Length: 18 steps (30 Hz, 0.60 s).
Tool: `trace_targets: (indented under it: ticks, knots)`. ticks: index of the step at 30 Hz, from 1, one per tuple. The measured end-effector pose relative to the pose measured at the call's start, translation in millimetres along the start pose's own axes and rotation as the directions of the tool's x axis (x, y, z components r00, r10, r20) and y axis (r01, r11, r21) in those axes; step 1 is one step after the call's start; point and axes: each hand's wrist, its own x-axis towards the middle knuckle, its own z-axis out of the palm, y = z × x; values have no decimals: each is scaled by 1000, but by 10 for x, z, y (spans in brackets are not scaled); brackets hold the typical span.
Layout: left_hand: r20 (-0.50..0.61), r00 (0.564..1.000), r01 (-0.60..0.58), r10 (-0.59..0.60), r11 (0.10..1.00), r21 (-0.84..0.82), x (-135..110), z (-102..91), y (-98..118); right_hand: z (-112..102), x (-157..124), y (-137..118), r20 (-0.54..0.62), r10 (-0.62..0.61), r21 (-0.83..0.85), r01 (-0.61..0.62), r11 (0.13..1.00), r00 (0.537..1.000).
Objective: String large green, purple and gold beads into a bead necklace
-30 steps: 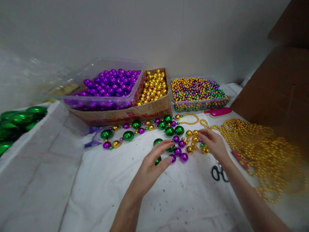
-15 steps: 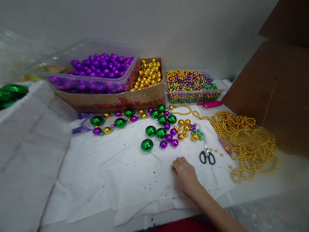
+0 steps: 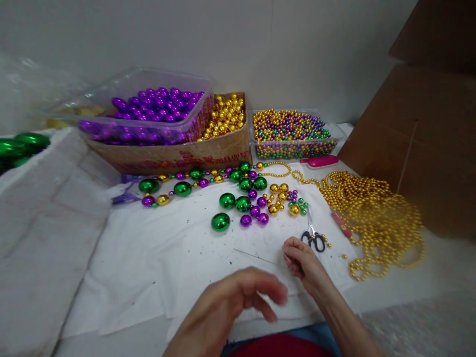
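My right hand [image 3: 303,260] is closed in a pinch on a long thin needle [image 3: 255,256], which points left over the white cloth. Low in the middle, my left hand [image 3: 238,302] is slightly blurred, its fingers curved and apart with nothing in them. Just beyond the needle lie a large green bead [image 3: 220,222], several more green ones, purple beads [image 3: 246,220] and gold beads [image 3: 273,208]. Small purple and green beads [image 3: 299,205] sit to their right. Black-handled scissors [image 3: 313,239] rest beside my right hand.
Behind the loose beads stretches a finished-looking bead strand [image 3: 182,189]. A clear bin of purple beads [image 3: 203,111], a cardboard box [image 3: 178,156] with gold beads and a tub of small mixed beads [image 3: 297,148] stand at the back. Gold bead chains [image 3: 375,213] are heaped right.
My left hand has come into view from below. My right hand has moved right with the needle, whose tip is now away from the large green bead. The view has shifted slightly.
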Motion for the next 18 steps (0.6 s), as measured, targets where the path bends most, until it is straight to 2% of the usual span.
trace_targets:
  ticks: [3, 4, 7, 10, 13, 15, 17, 18]
  knots:
    - [30, 996, 87, -88, 996, 30, 221, 229, -254, -61, 7, 38, -11, 6, 45, -6, 999, 1000]
    - [4, 996, 92, -93, 992, 85, 263, 310, -352, -62, 11, 48, -5, 3, 42, -3, 999, 1000]
    - [-49, 996, -52, 74, 936, 348, 359, 528, -564, -41, 11, 60, 28, -11, 8, 10, 1000, 1000]
    - [34, 976, -200, 214, 827, 526, 489, 645, -602, -59, -20, 63, 46, -37, -46, 39, 998, 998]
    - [125, 965, -260, 231, 772, 580, 621, 603, -500, -187, -95, 57, -4, -85, -127, 84, 988, 996]
    - [204, 952, -305, 227, 725, 618, 663, 499, -382, -302, -183, 17, -111, -187, -275, 151, 950, 976]
    - [290, 930, -365, 226, 656, 661, 653, 372, -245, -372, -295, -76, -194, -350, -466, 228, 855, 916]
    - [324, 917, -398, 234, 618, 678, 632, 311, -175, -372, -352, -141, -195, -432, -539, 272, 797, 881]
